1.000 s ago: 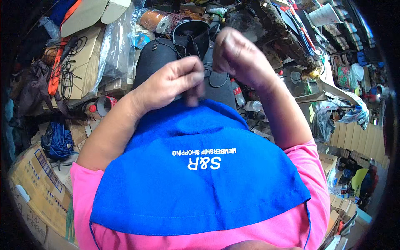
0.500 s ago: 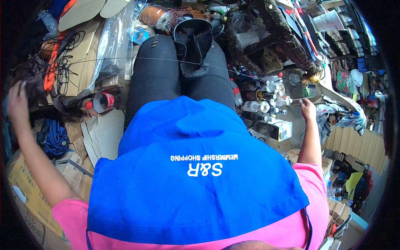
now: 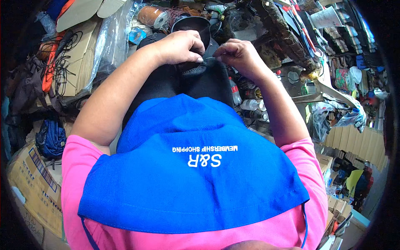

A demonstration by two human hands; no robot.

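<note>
A black, shoe-like piece [image 3: 191,26] with an open top and pale rim stands between my knees, partly covered by my hands. My left hand [image 3: 183,46] is over its near left side, thumb and fingers closed on a thin thread. Just to the right, my right hand [image 3: 238,56] pinches the same thread, fingers curled inward. A short pale stretch of thread [image 3: 209,58] shows between the fingertips. My dark trousers and a blue apron [image 3: 196,166] lie below.
Plastic bottles [image 3: 252,105] stand right of my legs. On the left are cardboard sheets [image 3: 85,54], black cords [image 3: 68,46] and a yellow-brown box [image 3: 35,187]. A wrapped orange spool [image 3: 153,16] sits beyond my knees, and a worn wooden edge [image 3: 287,37] runs at the far right.
Both hands have come inward from wide apart, left and right, to meet at the black piece. The long thread stretched across my lap is now only a short span between them.
</note>
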